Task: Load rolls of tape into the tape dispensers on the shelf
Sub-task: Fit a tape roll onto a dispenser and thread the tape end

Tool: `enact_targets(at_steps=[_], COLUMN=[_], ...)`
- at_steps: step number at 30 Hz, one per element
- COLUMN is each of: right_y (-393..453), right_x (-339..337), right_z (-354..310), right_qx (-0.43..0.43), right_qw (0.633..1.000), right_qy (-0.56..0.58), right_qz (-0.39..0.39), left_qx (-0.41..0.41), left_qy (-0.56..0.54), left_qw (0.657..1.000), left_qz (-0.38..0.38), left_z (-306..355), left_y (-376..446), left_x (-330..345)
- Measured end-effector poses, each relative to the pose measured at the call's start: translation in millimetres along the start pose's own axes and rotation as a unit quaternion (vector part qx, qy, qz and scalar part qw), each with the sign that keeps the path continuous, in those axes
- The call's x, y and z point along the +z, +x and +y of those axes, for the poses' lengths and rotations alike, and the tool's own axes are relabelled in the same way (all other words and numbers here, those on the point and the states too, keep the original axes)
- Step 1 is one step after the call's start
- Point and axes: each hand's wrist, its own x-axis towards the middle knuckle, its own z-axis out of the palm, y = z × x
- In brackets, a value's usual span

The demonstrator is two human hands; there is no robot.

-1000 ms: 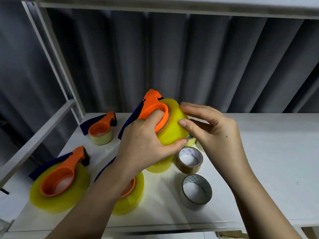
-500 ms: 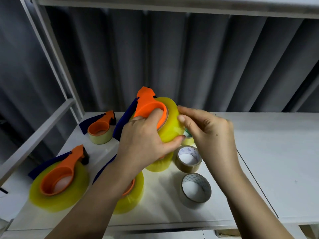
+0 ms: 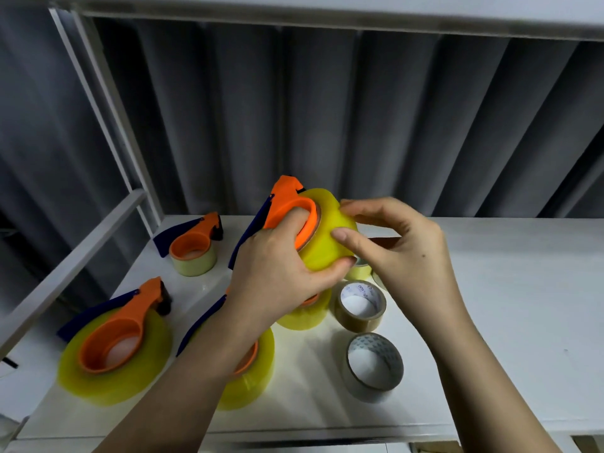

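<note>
My left hand grips an orange tape dispenser above the white shelf, with fingers hooked into its ring. A yellow tape roll sits on that ring. My right hand pinches the roll's outer surface with thumb and fingertips. Three other orange dispensers carry yellow rolls on the shelf: front left, back left, and one partly hidden under my left forearm.
Two loose brownish rolls lie flat on the shelf, one under my hands and one nearer the front edge. Another yellow roll stands behind my left hand. A white shelf post rises at left; grey curtain hangs behind.
Both hands with the dispenser and roll have shifted slightly left and up. My right fingers have moved along the roll's surface. The items on the shelf have not moved.
</note>
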Motion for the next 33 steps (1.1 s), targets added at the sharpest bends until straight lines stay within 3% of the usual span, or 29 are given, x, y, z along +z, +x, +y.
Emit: enact_targets(at_steps=[8, 17, 23, 28, 33], right_y=[5.2, -1.2, 1.9, 3.1, 3.5], right_x=[-5.5, 5.3, -3.0, -3.6, -4.3], right_z=[-0.4, 8.2, -1.5, -0.2, 0.6], right_qx=[-0.015, -0.021, -0.003, 0.008, -0.017], right_qw=[0.998, 0.982, 1.0, 0.999, 0.989], right_qy=[-0.065, -0.152, -0.02, -0.047, -0.136], right_qz=[0.008, 0.106, 0.022, 0.007, 0.052], left_qx=[0.031, 0.051, 0.013, -0.001, 0.055], left_qy=[0.014, 0.082, 0.028, 0.005, 0.057], left_qw=[0.999, 0.995, 0.999, 1.0, 0.997], left_qz=[-0.012, 0.016, -0.008, -0.028, 0.012], left_z=[1.0, 4.6, 0.2, 0.4, 5.3], left_y=[-0.4, -1.3, -0.5, -1.4, -3.2], left_x=[-2.7, 2.9, -1.4, -2.5, 0.8])
